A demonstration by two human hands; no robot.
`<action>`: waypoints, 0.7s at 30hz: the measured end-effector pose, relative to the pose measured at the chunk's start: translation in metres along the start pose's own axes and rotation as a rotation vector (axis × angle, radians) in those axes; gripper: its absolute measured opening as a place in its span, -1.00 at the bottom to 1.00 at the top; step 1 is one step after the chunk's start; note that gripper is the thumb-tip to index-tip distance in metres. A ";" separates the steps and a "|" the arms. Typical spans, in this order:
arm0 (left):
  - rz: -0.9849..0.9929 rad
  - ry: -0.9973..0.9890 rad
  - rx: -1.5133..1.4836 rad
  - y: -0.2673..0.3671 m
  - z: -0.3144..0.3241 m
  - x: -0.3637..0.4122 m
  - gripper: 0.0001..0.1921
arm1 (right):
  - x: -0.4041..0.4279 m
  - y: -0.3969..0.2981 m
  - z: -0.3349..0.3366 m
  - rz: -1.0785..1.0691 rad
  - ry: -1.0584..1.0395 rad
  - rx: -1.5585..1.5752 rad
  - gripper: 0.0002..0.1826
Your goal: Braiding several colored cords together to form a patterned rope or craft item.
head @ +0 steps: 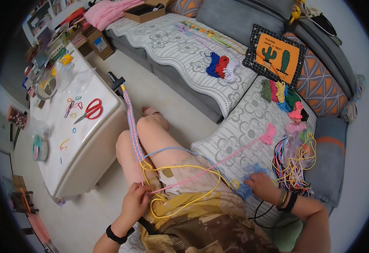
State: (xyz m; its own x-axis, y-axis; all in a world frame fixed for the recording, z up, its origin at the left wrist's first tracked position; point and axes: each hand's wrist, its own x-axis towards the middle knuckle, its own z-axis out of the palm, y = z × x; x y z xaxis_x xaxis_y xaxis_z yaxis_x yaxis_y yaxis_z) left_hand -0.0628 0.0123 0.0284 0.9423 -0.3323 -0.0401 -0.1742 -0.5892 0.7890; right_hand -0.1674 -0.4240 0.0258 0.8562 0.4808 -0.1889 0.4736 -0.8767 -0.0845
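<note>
A braided cord strap [132, 123] in blue, pink and yellow hangs from a black clamp [117, 83] at the table's corner and runs down to my lap. My left hand [141, 189] pinches the pink cord [187, 181] below the strap's end; this cord stretches across to a pink bundle [268, 134] on the sofa. My right hand [259, 186] lies at a bundle of blue cord [251, 177] on the seat beside me, its fingers against the strands; whether they grip is unclear. Yellow cord [190, 207] loops loosely over my lap.
Red-handled scissors [92, 110] and small coloured loops lie on the white table [86, 139] at left. Tangled multicoloured cords [287, 170] lie by a grey bolster [327, 161] at right. Blue, red and white cord bundles [221, 67] and a cactus cushion [274, 56] rest on the sofa.
</note>
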 end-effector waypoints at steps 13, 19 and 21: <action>0.259 -0.036 0.623 0.029 0.006 0.001 -0.69 | 0.039 -0.032 -0.041 0.101 -0.010 0.201 -0.42; 0.588 -0.521 0.318 0.011 -0.004 -0.006 -0.56 | 0.066 -0.033 0.017 0.033 0.033 0.462 -0.44; 0.593 -0.500 0.296 0.015 -0.010 -0.019 -0.61 | 0.072 -0.029 0.019 0.044 -0.048 0.483 -0.50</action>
State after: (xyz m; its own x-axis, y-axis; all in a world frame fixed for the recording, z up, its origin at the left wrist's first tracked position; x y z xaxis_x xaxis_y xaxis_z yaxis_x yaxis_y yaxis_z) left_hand -0.0801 0.0170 0.0477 0.4443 -0.8958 0.0087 -0.7356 -0.3593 0.5743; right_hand -0.1234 -0.3642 -0.0037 0.8574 0.4520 -0.2461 0.2778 -0.8090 -0.5180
